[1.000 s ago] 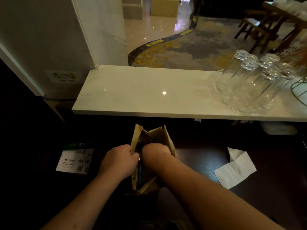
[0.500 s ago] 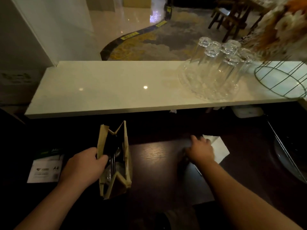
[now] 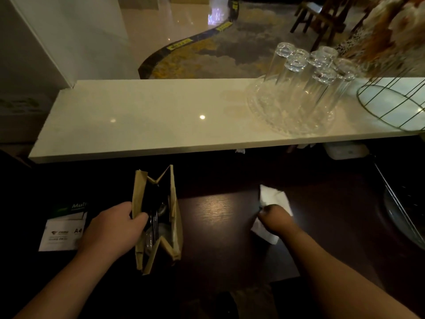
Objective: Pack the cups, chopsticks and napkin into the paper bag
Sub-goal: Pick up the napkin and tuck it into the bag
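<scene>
A brown paper bag [image 3: 175, 217] stands open on the dark wooden table [image 3: 218, 226]. My left hand [image 3: 115, 229] grips the bag's left wall and holds the mouth apart. Inside the bag I see thin chopsticks [image 3: 154, 226] and a clear cup [image 3: 150, 240], dimly lit. To the right lies a white napkin [image 3: 272, 199]. My right hand [image 3: 276, 218] is closed on the napkin, which folds around the fingers and sticks out above and below the hand.
A pale stone counter [image 3: 149, 120] runs across above the table. On its right stand several upturned glasses on a glass tray [image 3: 296, 95] and a wire basket [image 3: 395, 104]. A white A4 paper pack [image 3: 64, 231] lies at the left. A wire rack [image 3: 404, 208] sits far right.
My right hand left the bag, went right to the napkin and closed on it. The view swung right. My left hand stays on the bag.
</scene>
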